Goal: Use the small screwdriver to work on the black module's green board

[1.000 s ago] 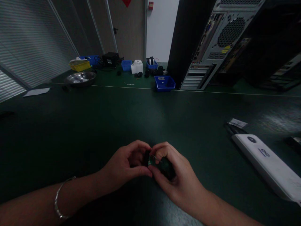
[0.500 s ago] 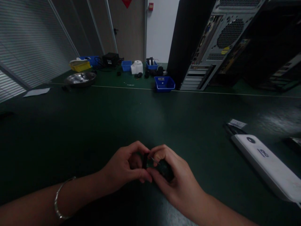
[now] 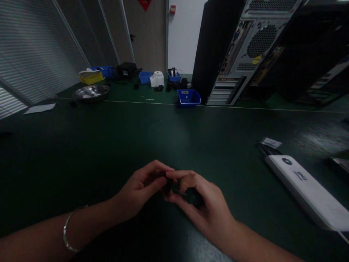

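Over the dark green tabletop, my left hand and my right hand meet at the fingertips. Between them is a small dark piece, too dim to identify and mostly covered by fingers. The thumb and fingers of my left hand pinch it from the left. On the other side, my right index finger lies along its top and my right thumb presses near its lower end. A thin rod-like thing shows inside the curl of my right hand; its kind is unclear.
A white power bank-like device with a cable lies on the right. Farther back stand a blue bin, a computer case, a metal bowl and a yellow basket. A paper sheet lies at the left.
My left thumb has moved up onto the dark piece, and my right index finger has stretched left across its top. The piece is now more covered. The view has shifted slightly.
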The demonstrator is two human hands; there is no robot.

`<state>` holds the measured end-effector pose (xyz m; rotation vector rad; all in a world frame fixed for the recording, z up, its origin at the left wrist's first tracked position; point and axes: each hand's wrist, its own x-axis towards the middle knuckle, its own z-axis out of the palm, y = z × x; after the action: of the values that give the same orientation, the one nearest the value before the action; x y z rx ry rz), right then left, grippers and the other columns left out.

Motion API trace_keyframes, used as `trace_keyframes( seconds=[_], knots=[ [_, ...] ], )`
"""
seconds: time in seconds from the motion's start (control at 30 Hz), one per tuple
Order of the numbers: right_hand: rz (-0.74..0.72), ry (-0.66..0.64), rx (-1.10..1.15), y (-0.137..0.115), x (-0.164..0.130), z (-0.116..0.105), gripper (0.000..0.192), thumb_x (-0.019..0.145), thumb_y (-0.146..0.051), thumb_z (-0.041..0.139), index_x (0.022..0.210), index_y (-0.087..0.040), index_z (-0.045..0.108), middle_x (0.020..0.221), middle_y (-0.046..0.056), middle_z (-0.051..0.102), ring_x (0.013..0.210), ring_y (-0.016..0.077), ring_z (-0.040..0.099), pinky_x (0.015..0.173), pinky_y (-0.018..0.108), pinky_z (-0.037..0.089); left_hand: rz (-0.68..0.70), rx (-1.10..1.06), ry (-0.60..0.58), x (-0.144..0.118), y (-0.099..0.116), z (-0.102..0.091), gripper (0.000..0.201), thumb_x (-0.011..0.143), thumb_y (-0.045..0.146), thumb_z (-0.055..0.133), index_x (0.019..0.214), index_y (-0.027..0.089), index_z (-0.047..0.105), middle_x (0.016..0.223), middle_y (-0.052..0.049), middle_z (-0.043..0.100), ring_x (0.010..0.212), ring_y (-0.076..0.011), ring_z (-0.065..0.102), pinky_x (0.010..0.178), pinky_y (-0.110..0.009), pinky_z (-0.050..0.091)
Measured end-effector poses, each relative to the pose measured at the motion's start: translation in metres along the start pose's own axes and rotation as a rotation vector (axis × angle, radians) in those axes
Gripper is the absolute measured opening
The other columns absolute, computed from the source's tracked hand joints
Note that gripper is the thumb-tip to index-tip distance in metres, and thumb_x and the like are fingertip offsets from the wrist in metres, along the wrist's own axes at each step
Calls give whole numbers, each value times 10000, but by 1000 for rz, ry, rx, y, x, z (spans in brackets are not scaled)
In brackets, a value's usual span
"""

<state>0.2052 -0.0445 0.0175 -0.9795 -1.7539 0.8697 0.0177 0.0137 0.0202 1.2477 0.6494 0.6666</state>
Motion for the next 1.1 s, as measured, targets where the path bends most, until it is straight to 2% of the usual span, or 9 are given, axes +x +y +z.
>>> trace_keyframes(
  seconds=[0.17, 0.37, 0.67, 0.93, 1.1],
  knots=[
    [15, 61, 7, 0, -1, -2, 221, 886, -87, 637, 892, -248, 487, 1138, 24, 671, 992, 152, 659, 827, 255, 490, 43, -99, 146, 3, -7, -8, 118, 920, 237, 575, 1005, 203, 648, 852, -14, 660, 716, -141, 598, 645, -262, 460],
    [71, 117, 13, 3, 0, -3, 207, 876, -82, 637, 870, -242, 506, 1065, 24, 687, 981, 159, 647, 819, 269, 473, 32, -122, 288, 5, -2, -8, 111, 922, 271, 570, 973, 205, 643, 821, -15, 656, 702, -142, 554, 678, -282, 409],
    [102, 174, 65, 5, 6, -4, 141, 871, -100, 624, 861, -217, 546, 930, 28, 653, 871, 164, 638, 759, 279, 480, 23, 43, 237, 4, -4, -10, 128, 930, 255, 556, 1021, 217, 638, 869, -22, 673, 755, -155, 566, 731, -297, 419],
    [200, 242, 110, 8, 1, -7, 70, 893, -180, 612, 850, -222, 578, 835, 0, 608, 823, 160, 576, 747, 264, 448, 74, 98, 312, 0, -7, -6, 172, 961, 273, 484, 1089, 231, 590, 903, -16, 665, 731, -147, 543, 680, -282, 410],
    [231, 243, 158, 7, -8, -7, 70, 972, -286, 495, 969, -244, 551, 902, -3, 552, 666, 125, 499, 576, 241, 416, 65, 110, 337, -3, -3, 0, 187, 959, 264, 484, 1103, 190, 576, 929, -37, 664, 724, -147, 537, 679, -292, 415]
  ],
)
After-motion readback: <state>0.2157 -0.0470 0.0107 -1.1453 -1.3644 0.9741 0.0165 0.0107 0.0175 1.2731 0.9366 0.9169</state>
